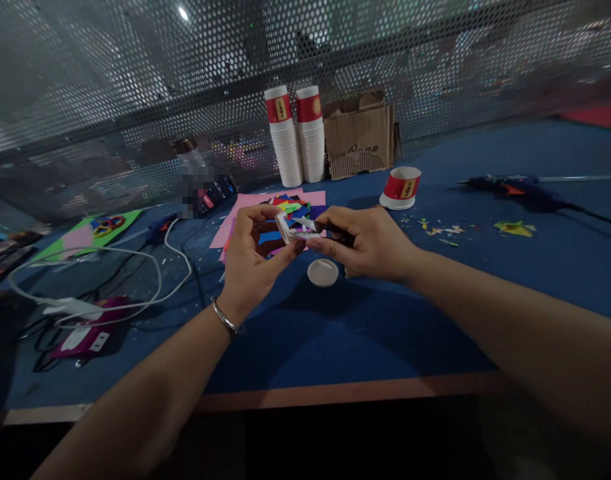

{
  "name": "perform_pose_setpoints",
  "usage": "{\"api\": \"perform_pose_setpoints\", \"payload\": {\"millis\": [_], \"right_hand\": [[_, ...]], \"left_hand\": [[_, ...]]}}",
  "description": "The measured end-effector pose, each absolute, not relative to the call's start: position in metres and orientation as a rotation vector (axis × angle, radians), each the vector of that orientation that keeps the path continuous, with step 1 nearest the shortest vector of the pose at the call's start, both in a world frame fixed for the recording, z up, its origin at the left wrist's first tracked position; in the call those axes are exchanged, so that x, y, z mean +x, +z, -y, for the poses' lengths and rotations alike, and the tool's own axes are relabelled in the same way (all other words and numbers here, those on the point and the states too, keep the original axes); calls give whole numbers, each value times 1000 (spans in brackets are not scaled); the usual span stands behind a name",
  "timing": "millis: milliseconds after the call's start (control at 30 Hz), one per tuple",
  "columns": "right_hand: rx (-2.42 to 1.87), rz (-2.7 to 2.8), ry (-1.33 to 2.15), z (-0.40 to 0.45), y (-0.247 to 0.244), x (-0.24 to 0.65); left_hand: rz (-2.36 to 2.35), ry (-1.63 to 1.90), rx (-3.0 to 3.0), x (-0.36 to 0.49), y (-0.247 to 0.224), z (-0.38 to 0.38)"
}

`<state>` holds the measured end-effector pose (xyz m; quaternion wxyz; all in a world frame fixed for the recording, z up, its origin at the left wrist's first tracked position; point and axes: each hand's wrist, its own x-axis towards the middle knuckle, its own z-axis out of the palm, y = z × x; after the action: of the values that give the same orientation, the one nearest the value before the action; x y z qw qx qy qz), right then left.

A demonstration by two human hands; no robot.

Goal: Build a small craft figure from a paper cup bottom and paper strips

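My left hand [255,250] holds a small white paper piece [283,228], seen nearly edge-on, between thumb and fingers. Closed round the dark handles of a pair of scissors [305,225] is my right hand [368,243]; the blades are parted and point left, at the edge of the white piece. Just below the hands, a white paper disc [323,273] lies on the blue table. Behind them are colourful paper scraps [290,205] on pink sheets [235,213]. A red and white cup piece [402,188] stands to the right, beyond my right hand.
Two tall stacks of paper cups [286,150] and a cardboard box [360,140] stand at the back. A glue gun [518,191] and paper clippings [445,230] lie right. White cable [160,273], a purple power strip [93,333] and a phone [220,191] are left.
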<state>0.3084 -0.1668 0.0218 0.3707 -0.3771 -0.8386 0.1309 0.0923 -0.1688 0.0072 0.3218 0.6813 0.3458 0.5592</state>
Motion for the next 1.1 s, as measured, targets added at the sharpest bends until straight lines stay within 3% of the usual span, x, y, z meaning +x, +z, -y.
{"api": "perform_pose_setpoints", "payload": {"millis": [300,1100], "right_hand": [[-950,2213,197,170,21,306],[-879,2252,309,166,24,311]], "left_hand": [[-969,1313,1683,91,6,169],[-812,1003,1566,79,15,162]]}}
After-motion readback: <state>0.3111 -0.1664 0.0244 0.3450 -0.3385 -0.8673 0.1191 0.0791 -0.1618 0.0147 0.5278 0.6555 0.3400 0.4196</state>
